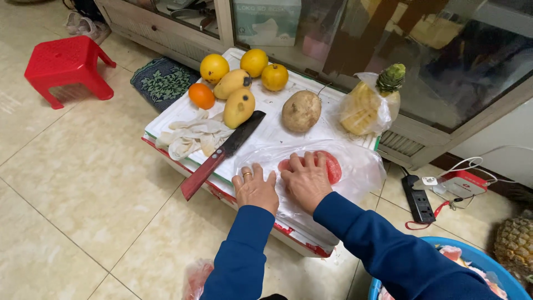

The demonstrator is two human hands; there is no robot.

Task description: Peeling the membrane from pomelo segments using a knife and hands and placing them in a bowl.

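Pink fruit piece (332, 165) is lying on a clear plastic bag (363, 169) at the near right part of the white board (277, 119), which is sitting low over the tiled floor (83, 183). Right hand (306, 180) is resting flat on the fruit, fingers spread, not gripping, and covering its left part. Left hand (255, 189) is lying open, palm down, on the bag just beside the right hand; a ring is showing on one finger.

Cleaver (222, 153) with red handle is lying diagonally just left of the bag, handle hanging past the board edge. Crumpled gloves (191, 136) are lying left of the blade. Farther back: two mangoes (236, 94), four oranges (252, 61), a round brown fruit (301, 110), a bagged peeled pineapple (369, 105).

Off the board: red stool (66, 69), power strip (417, 197), blue basin (477, 258).
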